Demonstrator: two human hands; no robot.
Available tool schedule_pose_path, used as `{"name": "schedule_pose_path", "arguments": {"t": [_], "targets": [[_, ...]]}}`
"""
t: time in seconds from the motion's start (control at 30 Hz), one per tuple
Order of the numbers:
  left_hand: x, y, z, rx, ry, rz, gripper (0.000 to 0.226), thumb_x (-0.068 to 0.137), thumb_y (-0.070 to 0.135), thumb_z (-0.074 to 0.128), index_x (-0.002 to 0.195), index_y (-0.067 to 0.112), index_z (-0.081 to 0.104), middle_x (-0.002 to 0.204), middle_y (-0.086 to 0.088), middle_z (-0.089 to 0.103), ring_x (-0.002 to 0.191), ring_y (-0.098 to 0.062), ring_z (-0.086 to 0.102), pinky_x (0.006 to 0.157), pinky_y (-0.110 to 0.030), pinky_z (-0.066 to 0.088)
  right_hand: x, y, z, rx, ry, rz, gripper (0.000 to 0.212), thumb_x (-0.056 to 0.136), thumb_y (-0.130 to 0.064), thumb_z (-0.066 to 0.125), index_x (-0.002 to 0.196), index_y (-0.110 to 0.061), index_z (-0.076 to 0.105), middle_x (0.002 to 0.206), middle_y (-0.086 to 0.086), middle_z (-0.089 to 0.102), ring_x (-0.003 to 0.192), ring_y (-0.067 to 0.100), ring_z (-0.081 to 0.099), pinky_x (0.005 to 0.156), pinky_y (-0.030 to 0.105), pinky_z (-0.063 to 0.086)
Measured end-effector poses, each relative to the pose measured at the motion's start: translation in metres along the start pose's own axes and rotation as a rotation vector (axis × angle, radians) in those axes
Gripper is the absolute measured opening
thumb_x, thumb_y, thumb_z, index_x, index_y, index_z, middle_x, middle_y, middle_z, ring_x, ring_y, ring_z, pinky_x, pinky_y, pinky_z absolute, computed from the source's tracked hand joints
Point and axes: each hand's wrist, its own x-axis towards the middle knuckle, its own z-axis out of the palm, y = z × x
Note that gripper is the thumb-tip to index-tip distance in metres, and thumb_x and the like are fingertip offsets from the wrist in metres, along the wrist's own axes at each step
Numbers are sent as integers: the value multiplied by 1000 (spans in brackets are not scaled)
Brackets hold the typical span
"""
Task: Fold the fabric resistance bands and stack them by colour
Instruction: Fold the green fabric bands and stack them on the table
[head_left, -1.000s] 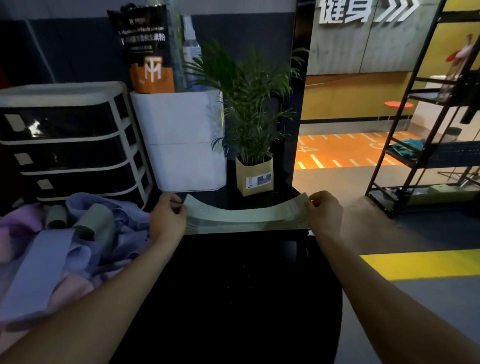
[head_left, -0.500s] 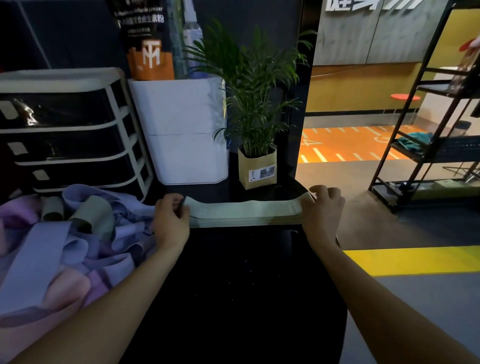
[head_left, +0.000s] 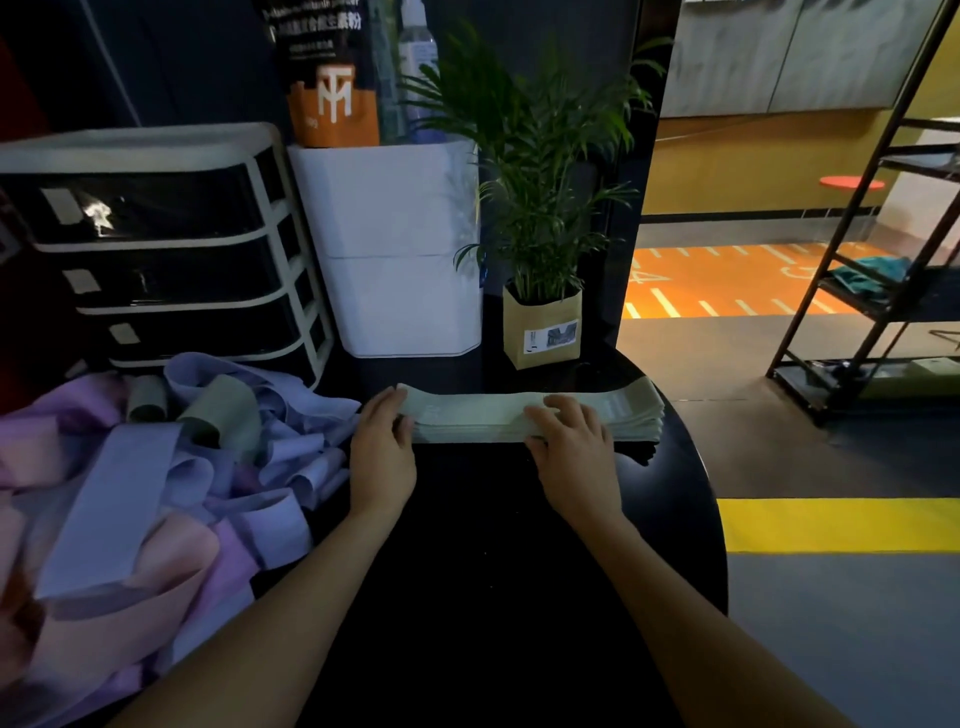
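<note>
At centre frame a stack of folded green bands (head_left: 524, 413) lies on the black bench (head_left: 498, 561). The left hand (head_left: 382, 457) touches its left end with relaxed, straight fingers; the right hand (head_left: 569, 441) rests flat on top, fingers spread. At lower left sits a loose pile of lilac, pink and green bands (head_left: 130, 478). At upper centre, an orange pouch (head_left: 332, 104) reads "TM"; its other writing is too blurred to read.
</note>
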Motion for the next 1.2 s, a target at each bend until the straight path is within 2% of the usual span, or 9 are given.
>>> {"name": "schedule_pose_path", "arguments": {"t": [0.17, 0.33, 0.47, 0.6, 0.63, 0.77, 0.97, 1.1, 1.2], "targets": [[2, -2, -1, -2, 16, -18, 28, 90, -7, 50, 117, -7, 58, 128, -18, 54, 118, -29, 50, 93, -5, 23, -1, 2, 0, -14, 17, -12, 32, 95, -24, 46, 126, -21, 53, 128, -1, 45, 123, 19, 36, 108, 35, 24], [0, 3, -2, -18, -7, -53, 30, 91, -3, 50, 121, -4, 56, 134, -16, 49, 124, -28, 45, 96, -6, 21, 0, 0, -1, -28, 19, -12, 29, 96, -23, 46, 123, -19, 55, 128, 1, 46, 123, 21, 38, 106, 36, 27], [-6, 12, -8, -7, -85, -49, 36, 93, 5, 50, 129, 2, 50, 145, -12, 37, 135, -25, 33, 110, -25, 24, -2, -2, -2, -47, 34, -8, 27, 96, -25, 46, 120, -19, 56, 126, 2, 48, 121, 22, 40, 104, 37, 29], [-6, 22, -29, 40, -96, 10, 37, 92, 8, 51, 129, 7, 51, 145, -6, 36, 127, -20, 41, 98, -15, 29, -2, -10, -4, -38, 32, 61, 32, 95, -23, 48, 126, -16, 54, 129, 4, 48, 124, 24, 37, 104, 38, 27], [-4, 25, -36, 73, -102, 29, 36, 91, 9, 52, 127, 9, 53, 142, -4, 38, 122, -19, 46, 96, -17, 33, -3, -14, -4, -19, 34, 95, 33, 95, -23, 49, 126, -15, 54, 129, 5, 47, 123, 25, 37, 103, 39, 28], [5, 29, -78, 248, -133, 113, 31, 89, 17, 55, 119, 15, 56, 128, -2, 45, 109, -22, 52, 89, -37, 45, -2, -53, 1, 43, 0, 101, 33, 95, -25, 48, 127, -15, 52, 129, 6, 44, 124, 26, 35, 103, 41, 28], [19, 11, -149, 418, -86, 123, 31, 86, 14, 54, 117, 17, 55, 123, -1, 49, 106, -25, 52, 82, -36, 43, 17, -139, 11, 144, -46, -48, 34, 92, -24, 52, 125, -13, 54, 124, 11, 48, 117, 34, 42, 96, 41, 35], [27, -11, -187, 500, -68, 58, 31, 86, 16, 55, 117, 19, 55, 124, -2, 47, 111, -28, 48, 83, -38, 44, 27, -195, 23, 191, -189, -154, 39, 93, -26, 52, 129, -13, 50, 128, 13, 45, 119, 35, 40, 98, 39, 35], [30, -28, -210, 503, -58, 18, 29, 86, 20, 57, 115, 16, 58, 121, -4, 51, 109, -26, 51, 85, -39, 45, 33, -229, 33, 295, -298, -137, 42, 92, -29, 54, 130, -11, 44, 130, 16, 41, 122, 35, 36, 101, 43, 34]]}}
